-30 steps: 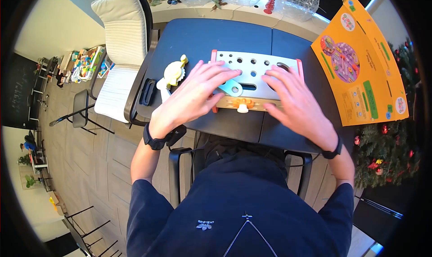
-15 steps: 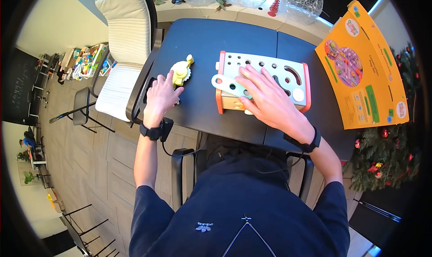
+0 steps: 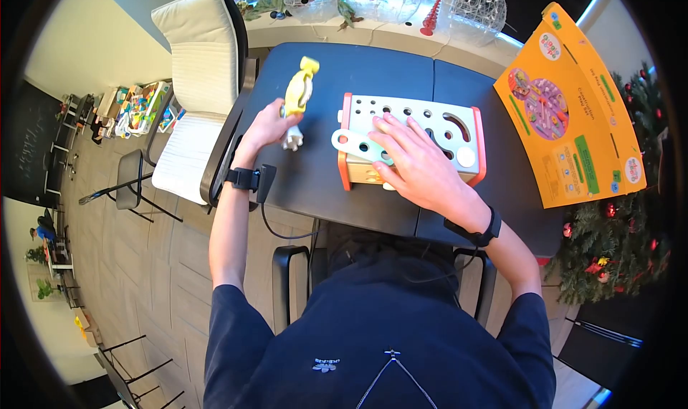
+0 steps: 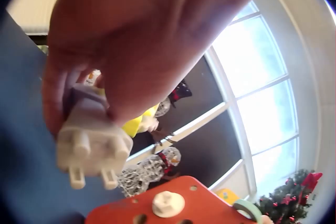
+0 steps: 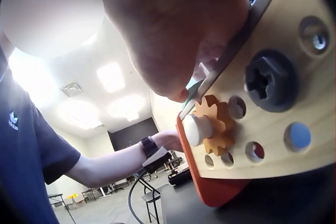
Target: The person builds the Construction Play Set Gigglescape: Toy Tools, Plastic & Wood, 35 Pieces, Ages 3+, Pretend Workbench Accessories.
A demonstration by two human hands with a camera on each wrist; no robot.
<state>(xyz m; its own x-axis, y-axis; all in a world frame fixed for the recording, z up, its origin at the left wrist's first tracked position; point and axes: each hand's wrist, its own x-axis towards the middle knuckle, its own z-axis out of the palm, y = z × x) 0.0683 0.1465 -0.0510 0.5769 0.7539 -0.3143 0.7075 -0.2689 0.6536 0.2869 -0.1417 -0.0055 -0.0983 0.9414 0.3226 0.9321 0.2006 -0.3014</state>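
My left hand (image 3: 266,126) grips a yellow and white toy tool (image 3: 296,93) above the left part of the table. Its yellow end points away from me. In the left wrist view, fingers and thumb wrap its white end (image 4: 94,140), which has several short prongs. With fingers extended, my right hand (image 3: 419,162) rests on the toy workbench (image 3: 419,103), over a pale teal strip with holes (image 3: 352,144). The bench has a red end panel (image 4: 194,190) with a white bolt head (image 4: 167,203). On its wooden side sit an orange gear (image 5: 223,124) and a dark grey screw (image 5: 270,79).
The bench stands on a dark blue table (image 3: 344,65). An orange cardboard package (image 3: 580,144) leans at the table's right, beside a decorated tree (image 3: 609,251). A white-cushioned chair (image 3: 190,136) is on the left. A cable (image 3: 276,231) hangs from my left wrist.
My left hand left the bench, reached left and took hold of the yellow and white toy tool, now lifted and turned. My right hand moved left across the bench onto the teal strip.
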